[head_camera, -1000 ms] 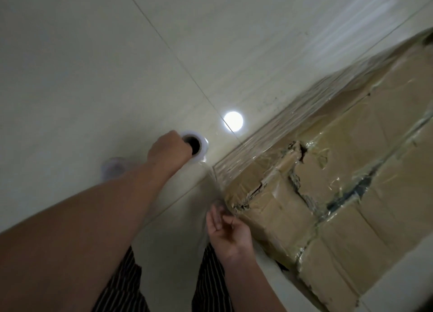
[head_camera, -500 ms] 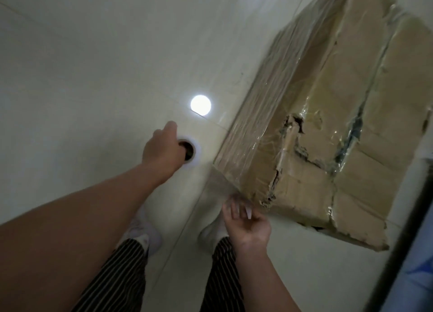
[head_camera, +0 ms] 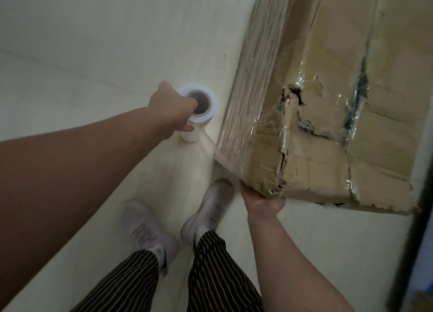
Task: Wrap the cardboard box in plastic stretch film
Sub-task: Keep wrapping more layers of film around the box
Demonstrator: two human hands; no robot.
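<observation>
The floor [head_camera: 93,42] is laid with pale cream glossy tiles, with faint joint lines crossing it at the left and near the middle. A large, torn cardboard box [head_camera: 328,101] stands on it at the far right. Nearer, a person's two light shoes are planted side by side, the left shoe [head_camera: 145,227] and the right shoe [head_camera: 208,208], the latter just beside the box's near corner.

We see dark trousers [head_camera: 121,286] with thin pale stripes running down both legs. Below them are pale, greyish-white lace-up trainers, the left shoe [head_camera: 145,227] and the right shoe [head_camera: 210,208], both blurred. A light sock [head_camera: 159,250] with a small dark mark shows at the left ankle. Both forearms are bare down to the left hand [head_camera: 171,110] and the right hand [head_camera: 262,202].
</observation>
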